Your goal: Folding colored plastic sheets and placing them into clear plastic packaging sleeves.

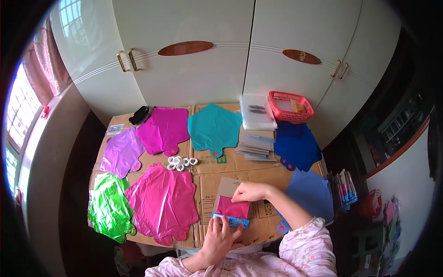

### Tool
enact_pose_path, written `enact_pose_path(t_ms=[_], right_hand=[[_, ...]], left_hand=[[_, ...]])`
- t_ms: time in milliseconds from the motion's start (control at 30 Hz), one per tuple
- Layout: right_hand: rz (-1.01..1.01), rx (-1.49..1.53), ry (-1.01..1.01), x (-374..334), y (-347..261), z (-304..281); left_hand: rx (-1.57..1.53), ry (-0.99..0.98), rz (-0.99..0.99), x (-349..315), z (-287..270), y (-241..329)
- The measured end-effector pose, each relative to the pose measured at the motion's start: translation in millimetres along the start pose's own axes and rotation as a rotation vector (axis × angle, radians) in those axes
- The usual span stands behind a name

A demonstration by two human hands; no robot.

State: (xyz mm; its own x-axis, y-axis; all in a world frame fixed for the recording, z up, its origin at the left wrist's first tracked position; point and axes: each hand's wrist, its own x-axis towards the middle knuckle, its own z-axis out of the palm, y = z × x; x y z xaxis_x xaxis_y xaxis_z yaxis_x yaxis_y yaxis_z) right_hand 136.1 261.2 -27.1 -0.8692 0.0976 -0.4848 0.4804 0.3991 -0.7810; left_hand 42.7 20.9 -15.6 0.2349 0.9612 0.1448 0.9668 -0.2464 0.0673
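On the cardboard in front of me lies a grey-brown backing card [227, 187] with a folded, shiny deep-pink foil balloon [234, 209] on it. A blue printed strip [230, 220] crosses the card's near end. My left hand [219, 239] rests there with its fingers stretched out, the tips pressing on the strip. My right hand [251, 191] is closed, its fingertips pinched together at the far edge of the pink foil. Whether a fold of foil is between those fingertips is hard to see.
Flat foil balloons surround the card: pink [164, 201], green [110, 205], lilac [121, 151], purple [164, 129], teal [213, 127] and blues [299, 145]. White rolls [177, 162], stacked cards [255, 147], clear sleeves [256, 113] and a red basket [291, 107] stand beyond.
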Motion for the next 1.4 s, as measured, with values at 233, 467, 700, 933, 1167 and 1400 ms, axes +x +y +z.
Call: enact_pose_path(t_ms=[233, 467, 700, 933, 1167, 1400], right_hand=[[0.022, -0.422, 0.347, -18, -41, 8], [-0.492, -0.503, 0.692, 38, -31, 40], [-0.491, -0.686, 0.727, 40, -12, 51], [-0.549, -0.685, 0.784, 38, -12, 52], [-0.535, -0.699, 0.820, 37, -15, 53], [-0.532, -0.654, 0.855, 39, -12, 49]], left_hand=[[0.014, -0.023, 0.000, 0, -1, 0], [-0.019, -0.053, -0.006, 3, -3, 0], [0.007, -0.001, 0.028, 0, 4, -1], [0.128, -0.038, 0.104, 2, 4, -7], [0.135, 0.152, 0.242, 7, 16, -25], [0.185, 0.249, 0.253, 17, 15, -21]])
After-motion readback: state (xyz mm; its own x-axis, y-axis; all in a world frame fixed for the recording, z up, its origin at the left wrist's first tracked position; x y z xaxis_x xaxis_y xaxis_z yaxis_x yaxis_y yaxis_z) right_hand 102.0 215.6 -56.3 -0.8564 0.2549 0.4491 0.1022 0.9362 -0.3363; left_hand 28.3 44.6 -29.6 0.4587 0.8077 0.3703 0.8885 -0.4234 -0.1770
